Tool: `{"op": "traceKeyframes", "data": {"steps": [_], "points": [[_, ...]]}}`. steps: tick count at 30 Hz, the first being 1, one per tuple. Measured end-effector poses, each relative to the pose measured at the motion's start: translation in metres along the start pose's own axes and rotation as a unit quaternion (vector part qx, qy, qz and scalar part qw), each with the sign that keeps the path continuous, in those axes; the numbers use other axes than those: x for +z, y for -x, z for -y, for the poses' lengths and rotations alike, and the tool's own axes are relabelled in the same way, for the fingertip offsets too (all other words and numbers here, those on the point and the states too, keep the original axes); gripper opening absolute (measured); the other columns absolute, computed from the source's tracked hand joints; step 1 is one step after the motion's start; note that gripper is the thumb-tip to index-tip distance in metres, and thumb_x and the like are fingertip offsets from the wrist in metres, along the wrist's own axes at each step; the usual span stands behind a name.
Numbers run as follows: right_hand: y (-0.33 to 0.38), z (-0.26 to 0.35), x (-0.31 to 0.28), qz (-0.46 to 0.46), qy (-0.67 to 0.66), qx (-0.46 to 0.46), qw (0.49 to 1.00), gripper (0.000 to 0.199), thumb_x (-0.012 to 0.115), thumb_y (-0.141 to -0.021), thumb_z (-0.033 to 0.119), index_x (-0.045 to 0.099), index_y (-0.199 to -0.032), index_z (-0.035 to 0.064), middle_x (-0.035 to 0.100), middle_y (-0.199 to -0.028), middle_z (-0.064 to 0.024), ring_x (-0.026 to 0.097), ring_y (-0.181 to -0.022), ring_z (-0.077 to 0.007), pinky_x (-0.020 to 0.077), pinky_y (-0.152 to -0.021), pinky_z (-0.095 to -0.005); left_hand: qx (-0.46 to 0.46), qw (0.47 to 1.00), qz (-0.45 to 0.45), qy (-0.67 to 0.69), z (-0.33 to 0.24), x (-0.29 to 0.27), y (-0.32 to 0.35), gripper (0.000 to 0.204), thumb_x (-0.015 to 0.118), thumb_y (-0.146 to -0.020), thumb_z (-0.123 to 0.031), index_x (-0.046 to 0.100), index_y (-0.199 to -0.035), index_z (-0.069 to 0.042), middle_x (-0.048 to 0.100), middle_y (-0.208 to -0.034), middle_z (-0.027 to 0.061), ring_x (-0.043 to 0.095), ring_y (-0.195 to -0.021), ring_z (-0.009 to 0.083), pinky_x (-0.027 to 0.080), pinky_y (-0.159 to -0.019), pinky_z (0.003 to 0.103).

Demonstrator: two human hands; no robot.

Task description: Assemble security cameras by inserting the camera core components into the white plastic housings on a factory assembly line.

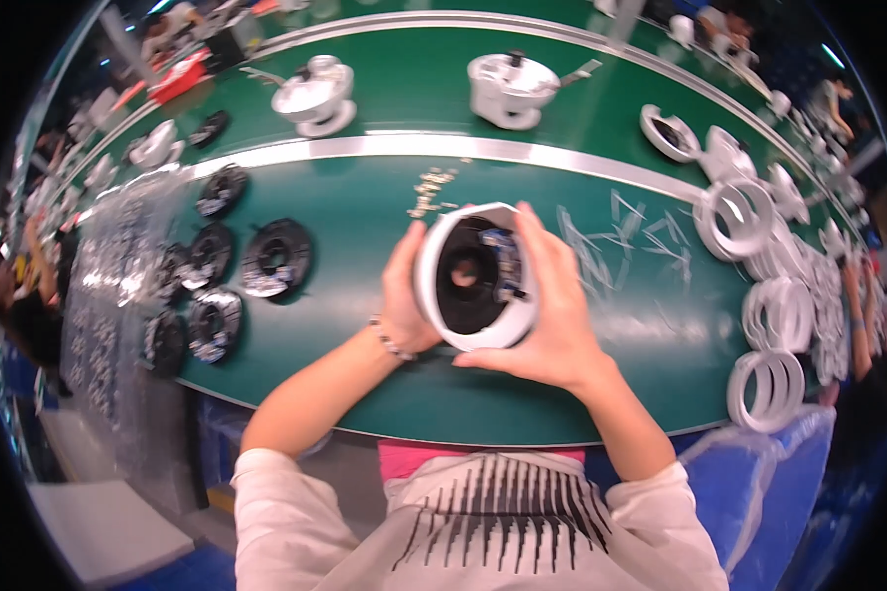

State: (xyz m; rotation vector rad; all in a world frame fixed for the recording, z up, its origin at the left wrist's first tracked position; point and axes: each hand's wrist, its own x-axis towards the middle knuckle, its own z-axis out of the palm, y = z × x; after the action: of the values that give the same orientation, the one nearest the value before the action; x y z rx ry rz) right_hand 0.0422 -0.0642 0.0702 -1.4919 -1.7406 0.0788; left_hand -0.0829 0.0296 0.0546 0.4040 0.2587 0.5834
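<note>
Between my two hands, above the green table, is a round white plastic housing [427, 279] with a black disc-shaped insert [466, 295] inside it. A blue circuit board [506, 258] shows along the insert's right side. My left hand [404, 295] grips the housing's left edge, its fingers partly hidden behind. Around the right edge wraps my right hand [559, 305], the thumb under the lower rim and the fingers up at the top. The open face of the housing is tilted toward me.
Several black disc assemblies [276, 258] lie at the left beside clear plastic bags [118, 286]. Small beige pieces [431, 187] and clear strips [621, 231] are scattered behind. White rings [765, 389] pile up at right. White assembled units [312, 94] stand on the far belt [414, 89]. Other people work at both sides.
</note>
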Motion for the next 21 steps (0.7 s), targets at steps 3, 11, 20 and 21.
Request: {"op": "traceKeyframes", "data": {"steps": [3, 11, 20, 21], "points": [[0.005, -0.003, 0.0, 0.023, 0.015, -0.006, 1.0, 0.114, 0.083, -0.038, 0.03, 0.024, -0.131, -0.0005, 0.029, -0.131, -0.0227, 0.033, -0.115, -0.0371, 0.0289, -0.095, -0.0434, 0.005, 1.0, 0.03, -0.003, 0.014, -0.014, -0.007, 0.056, 0.028, -0.088, -0.05, 0.043, -0.122, -0.008, 0.053, -0.109, 0.007, 0.052, -0.098, 0.0194, 0.041, -0.088, 0.036], [0.005, 0.009, -0.013, 0.069, -0.009, 0.053, 0.996, 0.117, 0.084, -0.035, 0.025, 0.022, -0.132, 0.0013, 0.04, -0.115, -0.0177, 0.04, -0.108, -0.0323, 0.0353, -0.091, -0.0391, -0.101, 0.986, 0.127, -0.028, 0.015, -0.022, -0.004, 0.075, 0.028, -0.077, -0.068, 0.042, -0.123, -0.01, 0.048, -0.12, 0.0086, 0.047, -0.109, 0.0197, 0.037, -0.094, 0.036], [0.009, -0.006, -0.001, -0.012, -0.036, 0.055, 0.998, 0.113, 0.081, -0.041, 0.035, 0.022, -0.131, 0.0001, 0.038, -0.121, -0.018, 0.04, -0.109, -0.0316, 0.0353, -0.091, -0.0395, 0.034, 0.996, 0.084, 0.0, 0.027, -0.002, 0.004, 0.046, 0.051, -0.079, -0.03, 0.042, -0.117, -0.006, 0.054, -0.107, 0.0098, 0.054, -0.098, 0.0194, 0.045, -0.086, 0.034], [0.01, -0.006, 0.0, -0.012, -0.039, 0.05, 0.998, 0.113, 0.081, -0.041, 0.035, 0.022, -0.131, 0.0001, 0.038, -0.121, -0.018, 0.04, -0.109, -0.0316, 0.0353, -0.091, -0.0395, 0.043, 0.996, 0.077, 0.014, 0.029, -0.001, 0.005, 0.047, 0.051, -0.079, -0.03, 0.042, -0.117, -0.005, 0.055, -0.106, 0.0102, 0.055, -0.097, 0.0195, 0.046, -0.085, 0.034]]}}
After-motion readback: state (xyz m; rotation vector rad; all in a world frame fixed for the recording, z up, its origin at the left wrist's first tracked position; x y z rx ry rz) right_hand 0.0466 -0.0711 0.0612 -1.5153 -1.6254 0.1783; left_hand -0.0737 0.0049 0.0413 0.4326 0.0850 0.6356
